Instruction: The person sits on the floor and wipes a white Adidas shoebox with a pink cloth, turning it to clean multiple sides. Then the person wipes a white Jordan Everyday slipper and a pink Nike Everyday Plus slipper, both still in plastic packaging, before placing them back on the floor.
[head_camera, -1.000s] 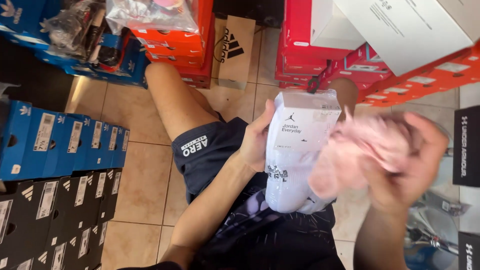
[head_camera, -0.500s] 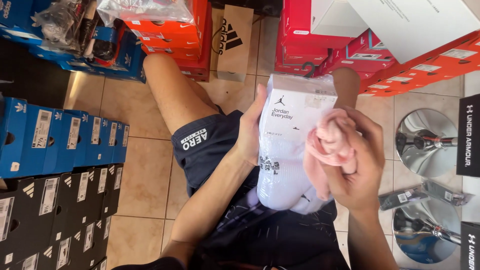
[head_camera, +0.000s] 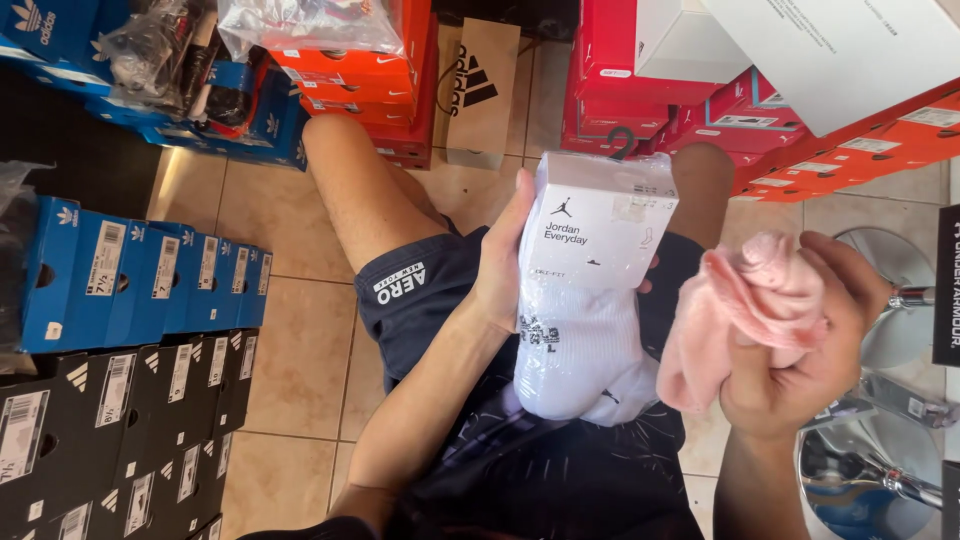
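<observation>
Left hand (head_camera: 505, 262) grips a white sock pack (head_camera: 585, 290) by its left edge, held upright above the lap, its cardboard sleeve on top with a black hook (head_camera: 622, 143) at the upper rim; right hand (head_camera: 800, 345) is clenched around a bundle of pink socks (head_camera: 740, 310), just beside the pack's right edge. Person sits on a tan tile floor (head_camera: 300, 360) in dark shorts (head_camera: 420, 300). Blue shoeboxes (head_camera: 140, 270) and black shoeboxes (head_camera: 110, 400) stand in rows at the left; red and orange shoeboxes (head_camera: 860, 140) are stacked ahead.
</observation>
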